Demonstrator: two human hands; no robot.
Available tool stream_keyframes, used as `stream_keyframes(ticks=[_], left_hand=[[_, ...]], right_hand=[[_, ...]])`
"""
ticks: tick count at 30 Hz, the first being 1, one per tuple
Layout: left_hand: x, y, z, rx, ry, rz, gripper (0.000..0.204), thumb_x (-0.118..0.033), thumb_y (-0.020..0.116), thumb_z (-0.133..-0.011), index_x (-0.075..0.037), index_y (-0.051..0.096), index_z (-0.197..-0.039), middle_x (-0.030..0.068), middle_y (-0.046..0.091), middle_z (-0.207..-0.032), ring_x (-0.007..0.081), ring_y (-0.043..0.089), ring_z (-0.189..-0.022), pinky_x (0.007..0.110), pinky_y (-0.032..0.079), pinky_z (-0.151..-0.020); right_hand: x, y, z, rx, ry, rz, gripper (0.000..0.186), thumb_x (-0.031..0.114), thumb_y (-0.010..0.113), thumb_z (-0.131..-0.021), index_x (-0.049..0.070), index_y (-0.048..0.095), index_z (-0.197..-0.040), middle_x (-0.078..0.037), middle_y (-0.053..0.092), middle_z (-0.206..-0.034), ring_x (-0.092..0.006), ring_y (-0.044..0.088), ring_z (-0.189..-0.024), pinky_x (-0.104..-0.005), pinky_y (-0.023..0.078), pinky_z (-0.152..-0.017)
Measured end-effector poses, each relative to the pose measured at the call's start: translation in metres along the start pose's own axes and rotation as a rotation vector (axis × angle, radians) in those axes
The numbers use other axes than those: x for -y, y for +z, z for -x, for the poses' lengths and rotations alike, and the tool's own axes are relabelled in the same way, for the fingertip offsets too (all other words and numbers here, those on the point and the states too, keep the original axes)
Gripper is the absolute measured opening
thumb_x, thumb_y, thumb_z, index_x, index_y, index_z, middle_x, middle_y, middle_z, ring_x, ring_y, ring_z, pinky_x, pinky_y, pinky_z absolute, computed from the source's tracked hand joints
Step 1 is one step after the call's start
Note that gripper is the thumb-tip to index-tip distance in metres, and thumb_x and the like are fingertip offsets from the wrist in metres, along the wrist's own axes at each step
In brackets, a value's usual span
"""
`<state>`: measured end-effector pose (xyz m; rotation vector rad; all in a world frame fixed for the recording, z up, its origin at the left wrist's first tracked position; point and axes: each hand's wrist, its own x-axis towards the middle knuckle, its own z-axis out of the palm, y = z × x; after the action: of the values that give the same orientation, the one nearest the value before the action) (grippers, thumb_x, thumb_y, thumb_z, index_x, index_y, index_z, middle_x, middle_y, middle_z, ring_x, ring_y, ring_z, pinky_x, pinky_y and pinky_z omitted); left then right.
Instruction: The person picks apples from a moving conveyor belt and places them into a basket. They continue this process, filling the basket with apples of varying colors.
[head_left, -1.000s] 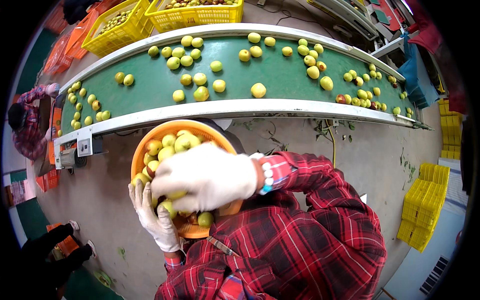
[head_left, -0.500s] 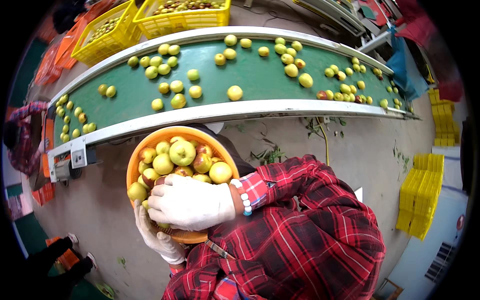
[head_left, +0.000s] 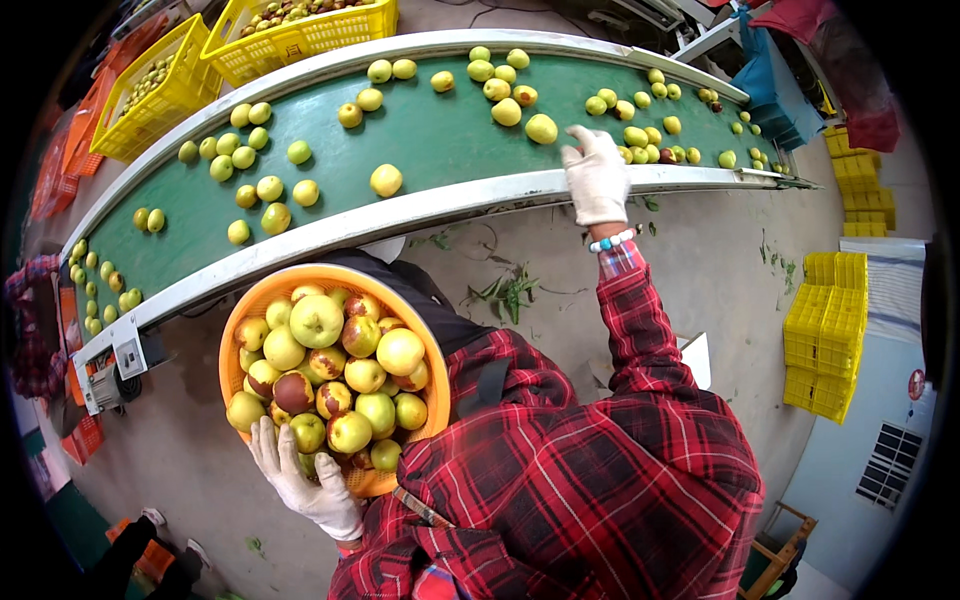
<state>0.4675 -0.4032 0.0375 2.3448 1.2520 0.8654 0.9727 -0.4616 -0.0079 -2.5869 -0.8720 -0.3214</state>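
Observation:
The orange plastic basket (head_left: pixel 436 350), heaped with green, yellow and red-brown fruit (head_left: pixel 317 320), rests at my body. My gloved left hand (head_left: pixel 310 485) grips the basket's lower left side, fingers against its rim. My gloved right hand (head_left: pixel 597 175) reaches over the near rail of the green conveyor belt (head_left: pixel 450 135), its fingers apart and slightly bent, with nothing visible in them. Just beyond its fingertips lie loose fruits (head_left: pixel 541 129) spread along the belt, some alone and some in clusters.
Yellow crates (head_left: pixel 150 105) of fruit stand beyond the belt, and yellow crate stacks (head_left: pixel 825 320) at right. Another person in plaid (head_left: pixel 35 330) is at the left end; someone's dark-clad legs (head_left: pixel 130 555) show lower left. A motor (head_left: pixel 105 387) sits under the belt's left end.
My right hand has left the basket and moved up and right to the belt, uncovering the fruit. My left hand stays on the basket. The scene has shifted leftward.

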Motion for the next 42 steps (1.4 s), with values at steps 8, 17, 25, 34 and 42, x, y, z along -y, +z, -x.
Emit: stream_keyframes(ticks=[8, 17, 25, 34, 42], left_hand=[[-0.015, 0.014, 0.004, -0.002, -0.024, -0.041, 0.052, -0.038, 0.056, -0.103, -0.001, 0.058, -0.139, 0.0223, 0.055, -0.148, 0.0459, 0.045, -0.142, 0.063, 0.028, -0.122], [-0.021, 0.031, 0.013, -0.024, -0.050, -0.070, 0.052, -0.038, 0.056, -0.103, -0.001, 0.058, -0.139, 0.0214, 0.055, -0.147, 0.0449, 0.046, -0.141, 0.063, 0.028, -0.122], [-0.030, 0.040, 0.014, -0.021, -0.037, -0.070, 0.053, -0.040, 0.056, -0.104, -0.001, 0.058, -0.140, 0.0203, 0.055, -0.147, 0.0445, 0.045, -0.142, 0.062, 0.029, -0.122], [-0.049, 0.056, 0.019, -0.020, -0.077, -0.081, 0.052, -0.038, 0.058, -0.103, -0.002, 0.059, -0.139, 0.0205, 0.055, -0.148, 0.0453, 0.045, -0.142, 0.060, 0.030, -0.121], [-0.056, 0.070, 0.023, -0.024, -0.033, -0.070, 0.051, -0.037, 0.059, -0.103, -0.002, 0.058, -0.140, 0.0207, 0.056, -0.147, 0.0448, 0.046, -0.141, 0.060, 0.030, -0.121]], right_hand=[[-0.015, 0.043, -0.039, 0.442, 0.027, 0.202, 0.022, 0.024, 0.070, -0.086, 0.011, 0.077, -0.103, -0.018, 0.073, -0.106, -0.0339, 0.071, -0.104, -0.0469, 0.057, -0.089], [-0.045, 0.038, -0.047, 0.363, 0.562, -1.572, 0.023, 0.028, 0.066, -0.100, 0.007, 0.071, -0.107, -0.010, 0.070, -0.088, -0.0132, 0.057, -0.059, -0.0223, 0.041, -0.050], [-0.147, 0.046, -0.142, 0.020, 0.001, -0.084, 0.034, 0.016, 0.066, -0.092, 0.013, 0.073, -0.125, -0.021, 0.073, -0.114, -0.0324, 0.074, -0.097, -0.0417, 0.058, -0.087], [-0.162, 0.063, -0.166, 0.339, -0.086, -0.084, 0.053, 0.017, 0.084, -0.079, 0.013, 0.071, -0.130, -0.013, 0.078, -0.103, -0.0266, 0.075, -0.093, -0.0379, 0.058, -0.083], [-0.115, 0.014, -0.100, 0.666, 0.132, -1.403, 0.048, 0.002, 0.072, -0.091, -0.002, 0.059, -0.137, -0.007, 0.067, -0.117, -0.0076, 0.058, -0.080, -0.0222, 0.049, -0.066]])
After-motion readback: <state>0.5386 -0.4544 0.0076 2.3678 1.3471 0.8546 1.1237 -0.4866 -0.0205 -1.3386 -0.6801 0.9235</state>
